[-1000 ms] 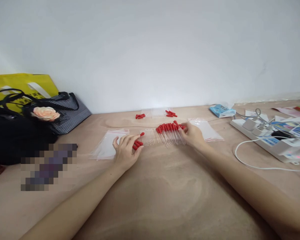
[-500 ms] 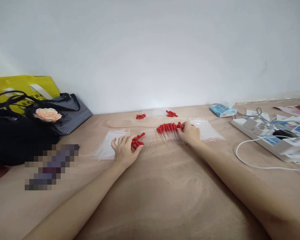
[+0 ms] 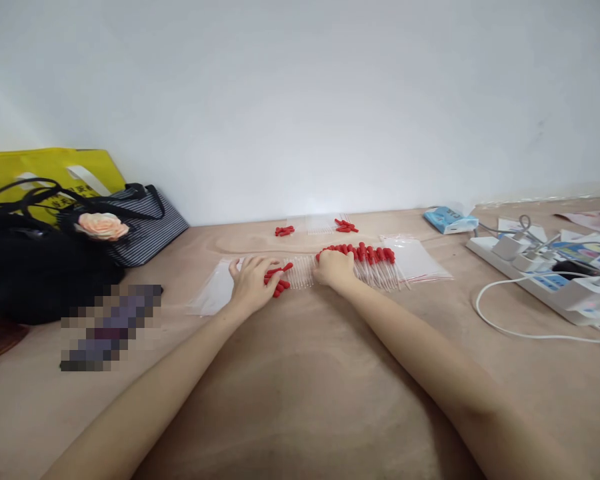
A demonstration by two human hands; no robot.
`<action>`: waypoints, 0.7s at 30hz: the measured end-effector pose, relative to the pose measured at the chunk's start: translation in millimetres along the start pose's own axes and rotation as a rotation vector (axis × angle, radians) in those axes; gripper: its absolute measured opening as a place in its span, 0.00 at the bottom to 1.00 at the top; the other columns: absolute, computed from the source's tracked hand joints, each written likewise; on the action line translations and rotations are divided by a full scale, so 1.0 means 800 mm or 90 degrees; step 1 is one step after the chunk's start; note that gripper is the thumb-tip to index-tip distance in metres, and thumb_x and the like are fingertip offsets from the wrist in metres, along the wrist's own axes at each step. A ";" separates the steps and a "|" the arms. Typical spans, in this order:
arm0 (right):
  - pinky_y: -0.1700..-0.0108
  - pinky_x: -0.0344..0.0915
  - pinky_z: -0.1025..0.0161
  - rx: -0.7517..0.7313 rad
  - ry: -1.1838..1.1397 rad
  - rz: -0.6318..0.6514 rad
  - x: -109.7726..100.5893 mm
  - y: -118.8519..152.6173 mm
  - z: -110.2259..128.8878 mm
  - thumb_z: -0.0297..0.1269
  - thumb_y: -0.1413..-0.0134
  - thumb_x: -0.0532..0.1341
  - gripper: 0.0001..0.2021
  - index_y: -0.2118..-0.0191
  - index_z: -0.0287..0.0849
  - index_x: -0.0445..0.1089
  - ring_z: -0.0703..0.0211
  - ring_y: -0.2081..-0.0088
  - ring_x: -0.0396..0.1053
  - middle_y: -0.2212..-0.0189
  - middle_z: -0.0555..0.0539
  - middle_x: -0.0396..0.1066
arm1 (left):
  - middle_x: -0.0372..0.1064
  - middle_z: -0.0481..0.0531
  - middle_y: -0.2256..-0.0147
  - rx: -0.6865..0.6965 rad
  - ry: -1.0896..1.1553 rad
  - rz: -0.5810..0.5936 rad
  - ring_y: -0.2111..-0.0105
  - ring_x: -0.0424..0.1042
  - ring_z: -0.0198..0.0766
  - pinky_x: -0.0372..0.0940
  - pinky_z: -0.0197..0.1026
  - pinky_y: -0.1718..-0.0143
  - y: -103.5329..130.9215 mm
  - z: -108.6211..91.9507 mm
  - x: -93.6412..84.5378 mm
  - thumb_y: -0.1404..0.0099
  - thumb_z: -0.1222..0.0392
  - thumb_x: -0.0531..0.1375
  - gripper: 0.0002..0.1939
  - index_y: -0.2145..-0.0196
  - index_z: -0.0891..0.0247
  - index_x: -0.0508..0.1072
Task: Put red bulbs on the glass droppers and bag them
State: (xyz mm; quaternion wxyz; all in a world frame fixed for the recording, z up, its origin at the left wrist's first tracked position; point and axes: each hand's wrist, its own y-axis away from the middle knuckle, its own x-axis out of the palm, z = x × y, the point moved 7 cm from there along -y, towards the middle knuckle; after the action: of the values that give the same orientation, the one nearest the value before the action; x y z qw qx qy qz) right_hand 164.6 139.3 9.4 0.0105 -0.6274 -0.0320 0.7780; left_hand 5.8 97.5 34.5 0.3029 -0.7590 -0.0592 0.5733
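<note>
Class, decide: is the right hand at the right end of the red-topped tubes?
No, many red-topped tubes lie to the right of the right hand.

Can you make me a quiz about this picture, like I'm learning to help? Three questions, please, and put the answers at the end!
1. True or false: the left hand is touching the striped bag.
2. Which of these is farthest right in the picture?
A) the yellow bag
B) the power strip
C) the flower
3. Fill in the blank: the right hand covers part of a row of thin sticks with ____ tops.

Key:
1. False. It is at the small pile of red pieces.
2. B.
3. Red.
</note>
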 end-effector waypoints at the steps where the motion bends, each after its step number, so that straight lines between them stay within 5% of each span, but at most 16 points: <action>1: 0.55 0.50 0.51 0.007 0.001 0.009 0.001 -0.002 0.001 0.33 0.53 0.55 0.11 0.64 0.36 0.71 0.50 0.61 0.68 0.65 0.38 0.72 | 0.70 0.53 0.61 0.008 0.005 0.028 0.56 0.64 0.47 0.43 0.59 0.51 -0.010 0.001 0.005 0.40 0.56 0.53 0.10 0.62 0.58 0.69; 10: 0.54 0.50 0.49 0.017 0.013 0.031 0.003 -0.004 0.017 0.32 0.51 0.54 0.11 0.63 0.35 0.71 0.50 0.61 0.69 0.65 0.36 0.72 | 0.74 0.51 0.65 0.086 -0.005 0.160 0.62 0.68 0.46 0.43 0.61 0.52 -0.056 -0.010 0.050 0.46 0.62 0.57 0.08 0.66 0.57 0.71; 14: 0.56 0.53 0.52 -0.039 0.010 0.006 -0.009 0.014 0.014 0.35 0.48 0.52 0.13 0.63 0.34 0.70 0.49 0.61 0.68 0.64 0.35 0.71 | 0.72 0.52 0.64 0.077 0.025 0.078 0.59 0.67 0.46 0.48 0.58 0.52 -0.059 -0.019 0.030 0.43 0.62 0.55 0.07 0.66 0.59 0.72; 18: 0.62 0.57 0.61 -0.166 -0.003 0.005 -0.017 0.054 -0.006 0.36 0.48 0.53 0.10 0.67 0.37 0.69 0.54 0.63 0.68 0.66 0.40 0.71 | 0.69 0.53 0.66 0.041 0.218 -0.047 0.66 0.68 0.38 0.61 0.44 0.62 -0.032 -0.031 -0.004 0.39 0.59 0.51 0.11 0.63 0.62 0.71; 21: 0.63 0.57 0.63 -0.354 -0.033 -0.019 -0.016 0.091 -0.020 0.35 0.47 0.54 0.08 0.69 0.37 0.67 0.57 0.65 0.66 0.70 0.43 0.70 | 0.68 0.52 0.68 0.026 0.350 -0.020 0.68 0.68 0.36 0.64 0.40 0.66 0.008 -0.040 -0.007 0.38 0.59 0.51 0.09 0.64 0.63 0.69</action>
State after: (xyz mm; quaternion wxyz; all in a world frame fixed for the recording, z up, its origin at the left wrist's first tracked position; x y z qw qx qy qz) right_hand 184.8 66.4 14.2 -0.1518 -0.5857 -0.2536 0.7547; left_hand 31.5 77.2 41.0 0.3318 -0.8787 0.0250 0.3423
